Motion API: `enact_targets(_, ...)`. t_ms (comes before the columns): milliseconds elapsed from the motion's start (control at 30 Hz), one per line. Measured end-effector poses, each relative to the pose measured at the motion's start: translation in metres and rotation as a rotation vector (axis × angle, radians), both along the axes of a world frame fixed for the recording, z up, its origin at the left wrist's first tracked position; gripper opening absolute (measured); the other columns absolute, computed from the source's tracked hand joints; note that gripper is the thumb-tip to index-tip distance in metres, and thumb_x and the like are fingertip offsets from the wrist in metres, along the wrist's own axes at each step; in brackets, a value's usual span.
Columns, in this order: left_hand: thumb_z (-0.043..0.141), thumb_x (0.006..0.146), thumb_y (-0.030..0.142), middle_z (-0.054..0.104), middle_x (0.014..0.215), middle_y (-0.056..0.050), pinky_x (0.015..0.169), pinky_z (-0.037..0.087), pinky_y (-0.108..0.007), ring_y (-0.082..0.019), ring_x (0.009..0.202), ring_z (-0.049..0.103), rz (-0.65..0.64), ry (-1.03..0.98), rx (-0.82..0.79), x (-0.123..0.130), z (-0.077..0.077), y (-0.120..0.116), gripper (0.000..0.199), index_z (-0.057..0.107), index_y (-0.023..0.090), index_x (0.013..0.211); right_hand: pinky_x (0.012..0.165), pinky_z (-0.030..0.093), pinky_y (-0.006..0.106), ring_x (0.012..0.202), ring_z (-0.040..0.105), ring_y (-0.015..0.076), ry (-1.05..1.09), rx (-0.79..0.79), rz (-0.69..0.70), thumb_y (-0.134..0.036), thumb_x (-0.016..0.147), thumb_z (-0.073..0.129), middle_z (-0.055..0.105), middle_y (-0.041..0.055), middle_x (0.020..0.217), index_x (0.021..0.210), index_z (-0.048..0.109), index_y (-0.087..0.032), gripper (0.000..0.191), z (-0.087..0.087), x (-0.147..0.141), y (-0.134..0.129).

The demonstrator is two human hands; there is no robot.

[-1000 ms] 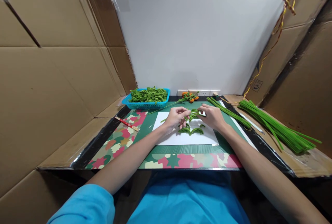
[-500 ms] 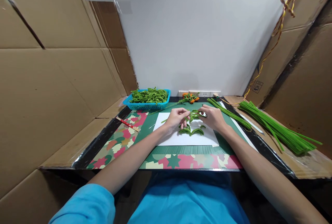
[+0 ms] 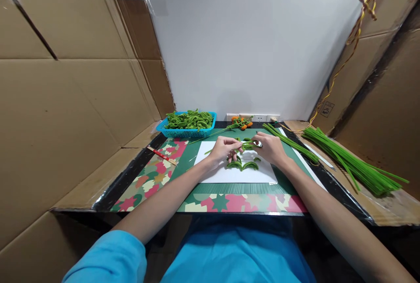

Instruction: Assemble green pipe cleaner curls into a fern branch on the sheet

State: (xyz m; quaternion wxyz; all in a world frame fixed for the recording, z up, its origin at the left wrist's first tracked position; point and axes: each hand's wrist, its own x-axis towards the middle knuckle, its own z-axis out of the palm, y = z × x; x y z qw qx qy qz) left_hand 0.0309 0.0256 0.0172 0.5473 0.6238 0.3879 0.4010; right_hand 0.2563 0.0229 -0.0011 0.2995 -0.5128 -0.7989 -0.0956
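Observation:
My left hand (image 3: 224, 150) is closed, thumb and forefinger pinching one end of a green pipe cleaner (image 3: 248, 144). At the other end my right hand (image 3: 270, 147) grips it, its fingers curled. The stem spans the short gap between both hands, above a white sheet of paper (image 3: 213, 177). On the paper lie several bent green pipe cleaner pieces (image 3: 250, 165), curved like leaves; some are partly hidden behind my fingers.
A blue basket (image 3: 187, 133) of bent green pieces stands at the back left. Orange-and-green pipe cleaner flowers (image 3: 242, 122) lie at the back. Straight green pipe cleaners (image 3: 354, 160) lie to the right, beside a white pen-like tool (image 3: 320, 157). A red-wrapped stick (image 3: 161, 155) lies left.
The fingers of my right hand have shifted slightly on the pipe cleaner, and the stem between my hands sits at a slightly different angle. The pieces on the paper stay put.

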Motion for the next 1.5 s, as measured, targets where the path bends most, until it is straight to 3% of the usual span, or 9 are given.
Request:
enact_targets(233,0.084,0.08,0.047,0.079,0.08,-0.012,0.032,0.031,-0.02,-0.01,0.04,0.057,0.019,0.037,0.059,-0.001,-0.002,0.002,0.036,0.081,0.01,0.081,0.058,0.025,0.03,0.071,0.063,0.0185,-0.003,0.01,-0.017,-0.024,0.093,0.065,0.075,0.0029,0.089,0.089,0.075,-0.025,0.012,0.0,-0.001,0.0)
enact_targets(400,0.08,0.082,0.041,0.076,0.071,-0.007,0.037,0.033,-0.022,-0.006,0.038,0.045,0.044,0.043,0.159,0.001,-0.005,0.004,0.03,0.081,0.012,0.077,0.058,0.025,0.03,0.071,0.063,0.0184,-0.004,0.018,-0.021,-0.024,0.094,0.064,0.075,0.0027,0.089,0.088,0.075,-0.025,0.012,0.0,-0.002,-0.001)
enact_targets(600,0.077,0.084,0.038,0.073,0.064,-0.005,0.038,0.027,-0.023,-0.007,0.038,0.041,0.049,0.059,0.241,0.003,-0.008,0.002,0.028,0.079,0.013,0.072,0.058,0.025,0.03,0.071,0.063,0.0185,-0.007,0.015,-0.027,-0.024,0.093,0.066,0.075,0.0027,0.09,0.09,0.076,-0.025,0.01,0.0,-0.003,-0.002)
enact_targets(933,0.077,0.084,0.045,0.062,0.059,0.001,0.04,0.029,-0.022,-0.007,0.04,0.041,0.052,0.079,0.276,0.005,-0.008,0.001,0.031,0.073,0.015,0.075,0.057,0.026,0.03,0.071,0.064,0.0185,0.009,0.032,-0.015,-0.025,0.095,0.065,0.074,0.0027,0.088,0.089,0.076,-0.025,0.012,-0.002,-0.002,0.0)
enact_targets(1033,0.076,0.085,0.046,0.061,0.06,0.002,0.04,0.03,-0.022,-0.008,0.04,0.043,0.051,0.066,0.275,0.003,-0.009,0.004,0.032,0.071,0.016,0.076,0.058,0.029,0.029,0.074,0.066,0.0189,0.021,0.048,0.011,-0.031,0.098,0.065,0.076,0.003,0.094,0.101,0.078,-0.026,0.013,-0.002,-0.002,0.0)
enact_targets(1200,0.076,0.086,0.047,0.052,0.057,0.005,0.041,0.031,-0.022,-0.008,0.041,0.043,0.086,0.021,0.274,0.002,-0.011,0.007,0.032,0.068,0.017,0.077,0.061,0.035,0.029,0.078,0.069,0.0197,0.053,0.086,0.054,-0.042,0.103,0.063,0.077,0.0057,0.108,0.129,0.072,-0.027,0.031,-0.002,-0.004,-0.002)
enact_targets(1500,0.077,0.083,0.051,0.048,0.057,0.007,0.039,0.024,-0.022,-0.007,0.037,0.042,0.155,-0.055,0.227,-0.001,-0.006,0.012,0.037,0.062,0.018,0.075,0.063,0.04,0.027,0.068,0.064,0.0154,0.079,0.125,0.141,-0.053,0.105,0.06,0.076,0.0058,0.108,0.13,0.072,-0.025,0.039,-0.001,-0.002,-0.004)
